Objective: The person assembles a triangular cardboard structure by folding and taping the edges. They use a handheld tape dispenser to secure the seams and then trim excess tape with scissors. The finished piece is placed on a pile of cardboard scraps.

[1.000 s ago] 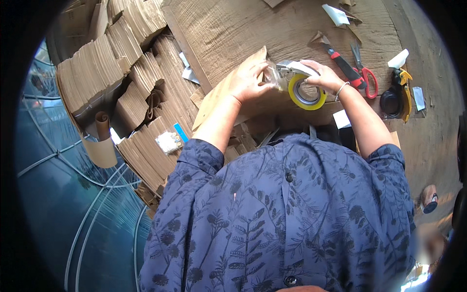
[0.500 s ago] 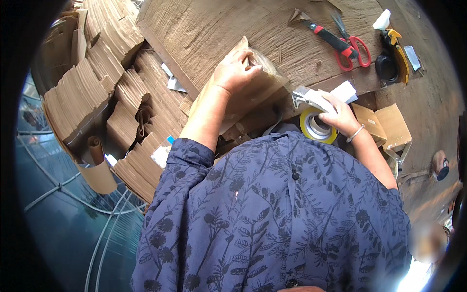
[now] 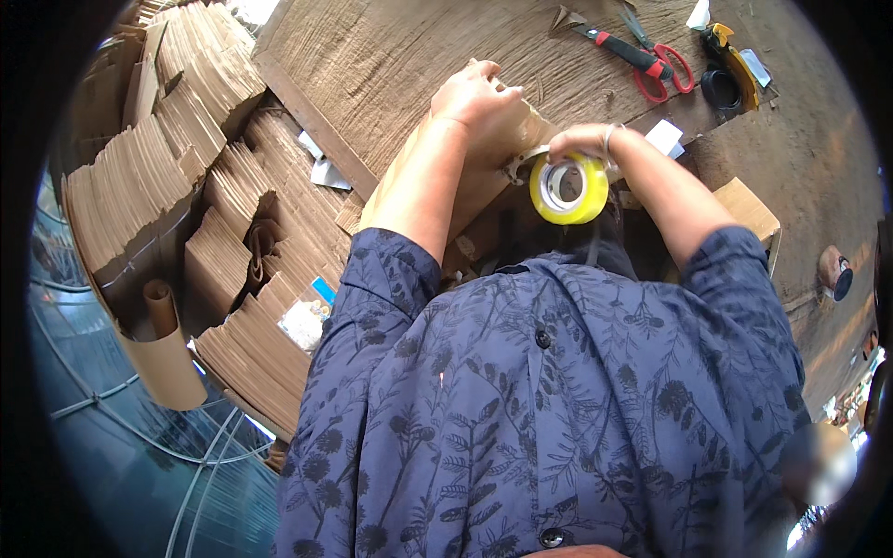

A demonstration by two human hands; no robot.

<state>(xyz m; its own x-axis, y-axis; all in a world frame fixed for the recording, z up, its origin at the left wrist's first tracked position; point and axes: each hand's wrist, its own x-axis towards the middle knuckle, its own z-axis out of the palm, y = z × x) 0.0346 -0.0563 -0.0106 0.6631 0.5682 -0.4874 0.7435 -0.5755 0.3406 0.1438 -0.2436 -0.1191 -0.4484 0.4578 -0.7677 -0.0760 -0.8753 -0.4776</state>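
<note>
A brown cardboard box [image 3: 484, 177] stands in front of me at the near edge of the wooden table. My left hand [image 3: 476, 98] lies over its far top edge, fingers curled round it and partly hidden. My right hand [image 3: 584, 141] is closed on a tape dispenser, whose yellow-rimmed roll of tape [image 3: 569, 189] hangs below the fingers. The dispenser's pale front end touches or nearly touches the right side of the box. Most of its handle is covered by my hand.
Red-handled scissors [image 3: 672, 70] and a black-and-red cutter [image 3: 633, 56] lie at the far right, near a yellow-and-black tape dispenser [image 3: 739, 74]. Stacks of flat cardboard [image 3: 139, 200] fill the left. A small carton [image 3: 749, 209] stands right of my right arm.
My right hand has swung left and turned over with the tape dispenser, bringing it against the box's right side. My left hand has shifted slightly along the far edge.
</note>
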